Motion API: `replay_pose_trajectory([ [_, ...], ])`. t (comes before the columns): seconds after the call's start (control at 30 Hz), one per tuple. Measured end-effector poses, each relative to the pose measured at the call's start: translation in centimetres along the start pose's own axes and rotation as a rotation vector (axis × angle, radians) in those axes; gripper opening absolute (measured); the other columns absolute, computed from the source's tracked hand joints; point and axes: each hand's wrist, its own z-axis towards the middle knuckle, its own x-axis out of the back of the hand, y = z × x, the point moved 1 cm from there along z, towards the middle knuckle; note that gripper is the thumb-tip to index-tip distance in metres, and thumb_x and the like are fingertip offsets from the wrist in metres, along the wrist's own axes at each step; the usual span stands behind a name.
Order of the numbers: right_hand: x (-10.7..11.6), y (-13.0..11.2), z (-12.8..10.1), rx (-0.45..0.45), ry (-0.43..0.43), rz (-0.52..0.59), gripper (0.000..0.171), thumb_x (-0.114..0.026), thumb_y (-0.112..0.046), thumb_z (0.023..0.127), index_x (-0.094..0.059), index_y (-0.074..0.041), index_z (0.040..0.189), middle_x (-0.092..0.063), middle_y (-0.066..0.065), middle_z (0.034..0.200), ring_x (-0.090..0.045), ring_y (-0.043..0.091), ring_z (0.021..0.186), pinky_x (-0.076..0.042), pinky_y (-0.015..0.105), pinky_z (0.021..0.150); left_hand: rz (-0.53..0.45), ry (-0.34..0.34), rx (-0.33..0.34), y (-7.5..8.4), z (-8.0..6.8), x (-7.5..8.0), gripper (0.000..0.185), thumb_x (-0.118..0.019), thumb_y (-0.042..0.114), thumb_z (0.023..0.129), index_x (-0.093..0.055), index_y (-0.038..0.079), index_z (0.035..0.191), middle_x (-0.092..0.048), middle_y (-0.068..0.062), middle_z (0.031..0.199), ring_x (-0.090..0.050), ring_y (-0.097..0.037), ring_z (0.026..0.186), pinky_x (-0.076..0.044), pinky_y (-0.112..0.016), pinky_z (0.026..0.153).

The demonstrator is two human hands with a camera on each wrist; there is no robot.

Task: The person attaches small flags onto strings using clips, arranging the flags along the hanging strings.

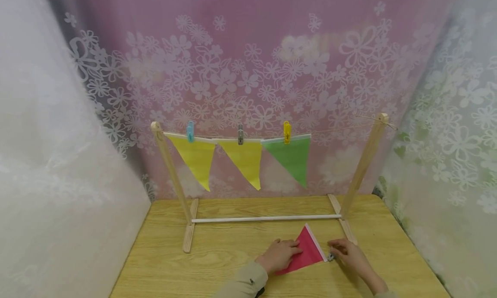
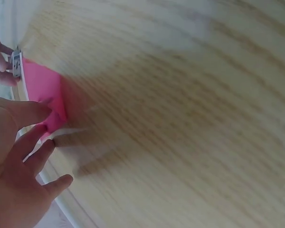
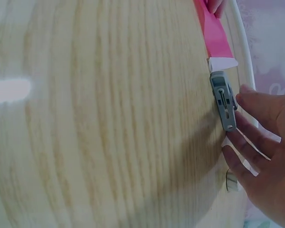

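Observation:
A pink pennant (image 1: 309,249) with a white band along one edge is held low over the table's front right part. My left hand (image 1: 280,254) grips it on the left side, thumb and fingers at the cloth in the left wrist view. At the white band's near corner, my right hand (image 1: 351,255) pinches a grey clothespin (image 3: 223,100) between thumb and fingers. The clothespin's front end lies right at the band (image 3: 222,63). Behind, two yellow pennants (image 1: 196,155) and a green pennant (image 1: 291,158) hang from a string.
Blue (image 1: 190,132), grey (image 1: 240,135) and yellow (image 1: 287,133) clothespins clip the hanging pennants. The string runs between a left wooden post (image 1: 171,173) and a right wooden post (image 1: 363,168). A white rod (image 1: 268,218) joins their feet on the wooden table (image 1: 155,268).

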Motion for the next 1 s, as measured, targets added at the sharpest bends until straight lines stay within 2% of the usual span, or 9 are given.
replay_pose_trajectory([
  [0.23, -0.4, 0.6, -0.3, 0.107, 0.026, -0.027, 0.022, -0.076, -0.003, 0.089, -0.074, 0.001, 0.111, -0.069, 0.012, 0.108, -0.066, 0.016, 0.092, -0.057, 0.028, 0.076, -0.024, -0.014, 0.044, 0.2, -0.6, 0.1, 0.041, -0.061, 0.021, 0.103, -0.060, 0.032, 0.142, -0.049, 0.010, 0.153, -0.046, -0.011, 0.140, -0.047, -0.044, 0.106],
  [0.4, -0.5, 0.5, -0.5, 0.089, 0.055, -0.048, 0.019, -0.072, -0.001, 0.091, -0.075, -0.002, 0.110, -0.069, 0.011, 0.108, -0.066, 0.017, 0.095, -0.057, 0.029, 0.078, 0.007, 0.006, 0.087, 0.4, -1.1, 0.0, 0.041, -0.063, 0.027, 0.102, -0.060, 0.035, 0.142, -0.051, 0.010, 0.151, -0.048, -0.013, 0.138, -0.047, -0.045, 0.106],
  [0.5, -0.4, 0.3, -0.7, 0.054, 0.076, -0.058, 0.020, -0.068, 0.001, 0.093, -0.076, -0.004, 0.110, -0.069, 0.009, 0.109, -0.066, 0.017, 0.099, -0.057, 0.030, 0.081, 0.037, 0.037, 0.115, 0.6, -1.6, -0.1, 0.041, -0.064, 0.032, 0.101, -0.060, 0.035, 0.141, -0.052, 0.009, 0.149, -0.049, -0.014, 0.136, -0.047, -0.047, 0.106],
  [0.67, -0.3, 0.4, -1.2, 0.059, 0.107, -0.047, 0.021, -0.066, 0.003, 0.094, -0.076, -0.005, 0.111, -0.069, 0.007, 0.110, -0.065, 0.014, 0.101, -0.056, 0.028, 0.082, 0.038, 0.145, 0.160, 1.0, -2.6, -0.7, 0.038, -0.068, 0.036, 0.098, -0.064, 0.032, 0.136, -0.057, 0.004, 0.142, -0.053, -0.020, 0.130, -0.048, -0.052, 0.103],
  [0.83, -0.3, 0.7, -1.5, 0.081, 0.092, 0.011, 0.022, -0.072, -0.006, 0.093, -0.074, 0.000, 0.114, -0.067, 0.011, 0.111, -0.064, 0.013, 0.098, -0.056, 0.027, 0.079, 0.089, 0.191, 0.230, 2.1, -3.5, -1.2, 0.042, -0.069, 0.042, 0.095, -0.064, 0.032, 0.135, -0.058, 0.001, 0.138, -0.054, -0.024, 0.127, -0.048, -0.052, 0.101],
  [1.0, -0.5, 0.9, -1.4, 0.096, 0.093, -0.033, 0.034, -0.082, -0.016, 0.085, -0.074, -0.002, 0.115, -0.067, 0.007, 0.111, -0.065, 0.021, 0.100, -0.058, 0.031, 0.082, 0.145, 0.206, 0.284, 3.3, -4.0, -1.7, 0.046, -0.070, 0.045, 0.093, -0.063, 0.032, 0.136, -0.057, 0.000, 0.136, -0.054, -0.024, 0.126, -0.049, -0.051, 0.101],
])
